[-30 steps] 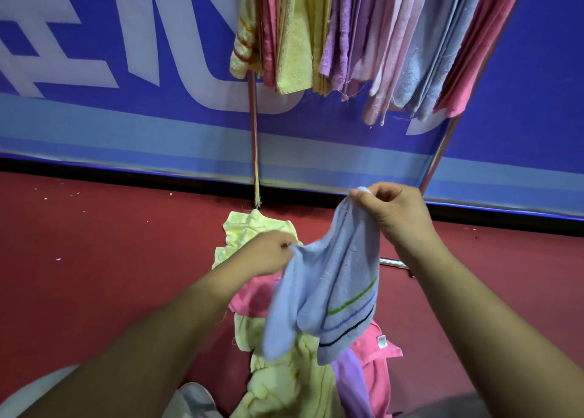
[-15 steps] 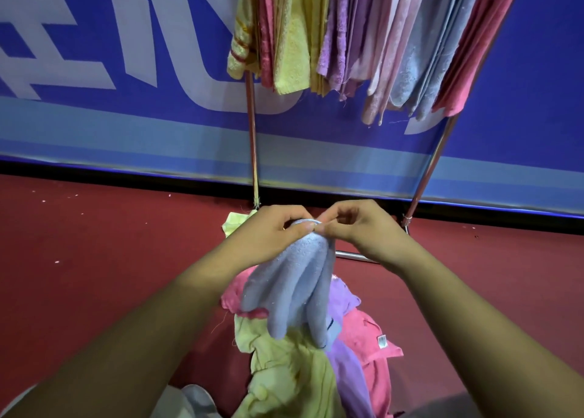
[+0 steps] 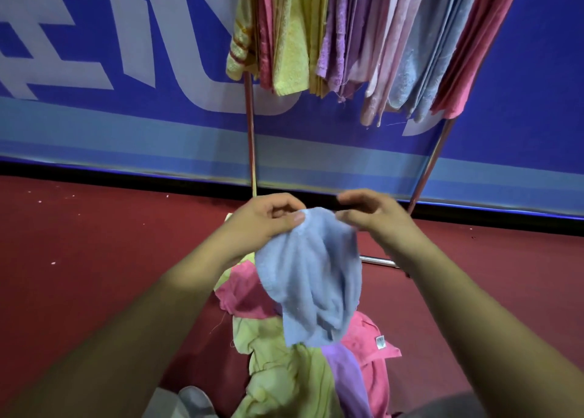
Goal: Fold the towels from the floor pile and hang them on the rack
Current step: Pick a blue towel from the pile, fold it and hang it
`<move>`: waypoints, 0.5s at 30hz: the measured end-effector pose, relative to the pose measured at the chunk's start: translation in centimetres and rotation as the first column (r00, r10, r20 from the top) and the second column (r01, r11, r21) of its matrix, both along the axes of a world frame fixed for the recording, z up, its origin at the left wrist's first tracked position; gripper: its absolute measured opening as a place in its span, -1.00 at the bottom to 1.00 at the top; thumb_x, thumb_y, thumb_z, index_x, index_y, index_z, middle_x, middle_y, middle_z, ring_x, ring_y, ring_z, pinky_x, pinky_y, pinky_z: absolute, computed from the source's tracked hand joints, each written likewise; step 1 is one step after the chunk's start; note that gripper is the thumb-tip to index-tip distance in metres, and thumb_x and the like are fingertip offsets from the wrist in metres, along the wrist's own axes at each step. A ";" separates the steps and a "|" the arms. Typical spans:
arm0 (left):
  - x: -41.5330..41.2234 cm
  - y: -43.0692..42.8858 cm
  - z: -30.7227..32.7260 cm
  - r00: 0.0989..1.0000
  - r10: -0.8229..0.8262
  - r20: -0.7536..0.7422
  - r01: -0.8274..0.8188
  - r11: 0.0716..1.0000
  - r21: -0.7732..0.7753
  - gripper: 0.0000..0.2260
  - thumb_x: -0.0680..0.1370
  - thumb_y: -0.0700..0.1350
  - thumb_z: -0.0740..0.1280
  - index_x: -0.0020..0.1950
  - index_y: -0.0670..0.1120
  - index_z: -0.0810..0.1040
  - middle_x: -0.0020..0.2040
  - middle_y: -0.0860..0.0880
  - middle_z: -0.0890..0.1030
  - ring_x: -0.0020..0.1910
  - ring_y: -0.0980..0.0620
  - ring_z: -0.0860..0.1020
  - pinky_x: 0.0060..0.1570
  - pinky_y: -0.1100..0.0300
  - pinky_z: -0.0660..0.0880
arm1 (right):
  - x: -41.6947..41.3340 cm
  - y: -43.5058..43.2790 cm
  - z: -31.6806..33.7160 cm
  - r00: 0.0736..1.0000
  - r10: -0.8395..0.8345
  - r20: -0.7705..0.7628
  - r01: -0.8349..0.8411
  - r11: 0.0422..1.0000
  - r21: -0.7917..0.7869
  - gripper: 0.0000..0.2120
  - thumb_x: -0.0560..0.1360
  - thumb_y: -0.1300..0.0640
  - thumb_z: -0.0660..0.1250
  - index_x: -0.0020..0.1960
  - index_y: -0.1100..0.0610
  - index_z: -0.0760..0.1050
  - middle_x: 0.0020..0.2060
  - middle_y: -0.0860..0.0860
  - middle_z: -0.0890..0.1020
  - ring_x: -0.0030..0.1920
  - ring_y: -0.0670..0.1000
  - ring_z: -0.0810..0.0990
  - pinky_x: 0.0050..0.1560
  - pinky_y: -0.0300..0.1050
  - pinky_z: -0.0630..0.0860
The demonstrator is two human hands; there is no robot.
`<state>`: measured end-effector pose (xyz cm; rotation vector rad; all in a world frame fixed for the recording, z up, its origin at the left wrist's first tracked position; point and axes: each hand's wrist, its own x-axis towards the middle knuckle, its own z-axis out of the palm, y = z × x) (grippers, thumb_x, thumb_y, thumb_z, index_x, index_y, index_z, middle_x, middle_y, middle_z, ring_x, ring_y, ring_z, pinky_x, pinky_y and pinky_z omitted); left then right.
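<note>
1. Pinching the top edge of the blue towel [image 3: 313, 275] with the left hand [image 3: 268, 225], thumb pressing over curled fingers.
2. Curling the right hand [image 3: 373, 218] at that same edge, just beside. Too blurred for telling whether it is gripping or only touching.
3. Dangling crumpled in the air above the floor pile [image 3: 284, 370], in front of and below the rack [image 3: 249, 133] — not yet folded.
4. Looking light, soft and limp — likely sagging wherever unsupported, so probably calling for two top corners, pulled apart, before folding flat.
</note>
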<state>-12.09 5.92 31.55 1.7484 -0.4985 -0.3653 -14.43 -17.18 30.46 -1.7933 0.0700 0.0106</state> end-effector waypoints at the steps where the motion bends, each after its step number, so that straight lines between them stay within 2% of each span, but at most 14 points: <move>1: -0.2 -0.4 0.2 0.999 -0.028 0.037 0.027 0.999 0.017 -0.95 0.58 -0.25 0.37 -0.05 -0.14 0.62 -0.22 0.05 0.62 -0.19 0.17 0.53 -0.12 0.35 0.44 | 0.0 0.6 -0.1 0.994 0.105 0.021 -0.106 0.994 0.010 -0.67 0.40 0.15 0.53 0.14 0.05 0.63 0.01 0.08 0.71 0.00 -0.04 0.66 0.12 -0.16 0.55; 2: -0.3 -0.5 0.3 0.997 -0.037 0.068 0.034 0.999 0.043 -0.95 0.58 -0.25 0.38 -0.06 -0.14 0.62 -0.24 0.08 0.61 -0.22 0.18 0.51 -0.13 0.34 0.43 | -0.1 1.2 -0.2 0.981 0.192 0.028 -0.193 0.981 0.030 -0.63 0.41 0.17 0.52 0.20 0.06 0.61 0.07 0.13 0.70 0.06 -0.02 0.66 0.18 -0.13 0.56; 3: -0.3 -0.7 0.2 0.995 -0.027 0.093 0.022 0.998 0.059 -0.94 0.57 -0.25 0.39 -0.07 -0.13 0.63 -0.26 0.09 0.60 -0.23 0.19 0.50 -0.13 0.32 0.42 | -0.3 1.6 -0.2 0.963 0.268 0.019 -0.269 0.962 0.049 -0.68 0.45 0.23 0.50 0.20 0.11 0.61 0.08 0.17 0.70 0.05 -0.01 0.66 0.19 -0.09 0.56; 6: 0.0 -0.3 0.0 0.998 0.038 0.055 -0.039 0.999 0.024 -0.93 0.56 -0.22 0.40 -0.10 -0.08 0.64 -0.24 -0.01 0.63 -0.21 0.11 0.53 -0.11 0.21 0.44 | -0.5 1.9 -0.3 0.921 0.389 -0.016 -0.388 0.921 0.031 -0.91 0.48 0.23 0.48 -0.04 0.23 0.64 -0.15 0.21 0.68 -0.12 0.04 0.59 0.00 -0.02 0.52; 8: 0.4 0.3 -0.1 0.999 0.030 0.013 -0.031 0.995 0.096 -0.95 0.53 -0.12 0.47 -0.10 -0.07 0.64 -0.25 -0.04 0.60 -0.23 0.08 0.50 -0.17 0.17 0.42 | -0.4 1.9 -0.1 0.951 0.308 0.037 -0.310 0.943 0.124 -0.93 0.46 0.25 0.48 -0.19 0.21 0.62 -0.28 0.12 0.60 -0.22 0.01 0.52 -0.12 -0.13 0.46; 10: 0.7 1.0 -0.5 0.998 -0.032 0.045 0.017 0.952 0.306 -0.79 0.44 0.03 0.53 -0.08 -0.09 0.65 -0.23 0.00 0.61 -0.24 0.11 0.49 -0.19 0.13 0.42 | -0.1 1.6 0.5 0.993 0.110 0.049 -0.120 0.917 0.380 -0.89 0.44 0.26 0.44 -0.25 0.15 0.58 -0.33 0.07 0.54 -0.27 -0.01 0.47 -0.18 -0.17 0.41; 11: 0.8 1.2 -0.7 0.999 -0.027 0.045 0.011 0.946 0.325 -0.79 0.44 0.01 0.53 -0.06 -0.10 0.66 -0.19 0.01 0.66 -0.22 0.13 0.53 -0.16 0.11 0.48 | 0.2 1.2 0.7 0.999 0.021 0.040 -0.037 0.892 0.451 -0.88 0.44 0.25 0.43 -0.26 0.14 0.55 -0.34 0.06 0.51 -0.28 0.00 0.44 -0.19 -0.15 0.38; 12: 0.9 1.4 -0.8 0.999 0.026 0.022 -0.030 0.967 0.252 -0.86 0.48 -0.09 0.51 -0.03 -0.12 0.67 -0.12 -0.01 0.71 -0.18 0.13 0.58 -0.09 0.07 0.54 | 0.5 0.8 0.8 0.998 -0.038 0.040 0.016 0.899 0.437 -0.88 0.44 0.23 0.42 -0.26 0.14 0.53 -0.35 0.05 0.48 -0.29 -0.01 0.41 -0.20 -0.13 0.35; 13: 0.7 1.3 -0.6 0.995 0.092 -0.031 -0.088 0.988 0.128 -0.92 0.53 -0.20 0.45 0.01 -0.14 0.66 -0.06 -0.05 0.72 -0.13 0.13 0.62 -0.04 0.10 0.58 | 0.6 0.3 0.6 0.997 -0.059 0.044 0.040 0.935 0.353 -0.88 0.44 0.22 0.42 -0.25 0.15 0.53 -0.36 0.04 0.47 -0.30 -0.02 0.40 -0.21 -0.13 0.33; 15: 0.6 1.2 -0.4 0.976 0.191 -0.109 -0.199 0.978 -0.069 -0.90 0.59 -0.28 0.34 0.06 -0.16 0.63 -0.01 -0.12 0.72 -0.06 0.06 0.65 0.01 0.13 0.58 | 0.5 0.1 0.2 0.999 -0.031 0.018 0.027 0.981 0.190 -0.86 0.46 0.26 0.42 -0.26 0.17 0.52 -0.41 0.00 0.46 -0.34 -0.04 0.38 -0.23 -0.12 0.30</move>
